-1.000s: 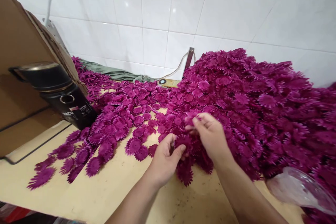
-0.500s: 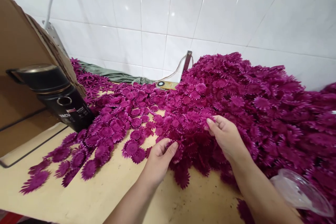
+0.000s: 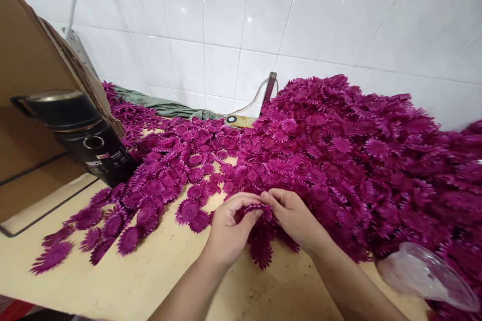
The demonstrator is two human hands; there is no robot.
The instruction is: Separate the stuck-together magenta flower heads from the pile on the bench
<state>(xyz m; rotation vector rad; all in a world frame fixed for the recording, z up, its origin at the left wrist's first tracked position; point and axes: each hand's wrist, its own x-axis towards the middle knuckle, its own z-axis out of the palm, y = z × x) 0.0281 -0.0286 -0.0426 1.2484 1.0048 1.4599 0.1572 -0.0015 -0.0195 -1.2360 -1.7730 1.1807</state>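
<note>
My left hand [image 3: 231, 225] is closed on a magenta artificial flower layer [image 3: 253, 207], its fingers curled over the top and its thumb beneath. Right beside it, my right hand [image 3: 291, 215] pinches at the flower's right edge, so the two hands meet there. What lies between the right fingertips is partly hidden. Behind and to the right rises a big heap of the same magenta flower layers [image 3: 339, 150], with toothed petal rims. More flower layers [image 3: 165, 180] lie loosely stacked to the left of my hands.
A black vacuum bottle [image 3: 86, 135] leans beside a cardboard box [image 3: 30, 70] at the left. A clear plastic container [image 3: 425, 276] sits at the right front. Green cloth [image 3: 161, 105] and a wooden strap-like piece [image 3: 269, 88] lie by the tiled wall [image 3: 222, 10]. Tabletop [image 3: 150, 281] shows in front.
My right hand has come from the heap, leftward and down, to meet my left hand at the flower. The left hand stays nearly in place, its fingers now more curled over.
</note>
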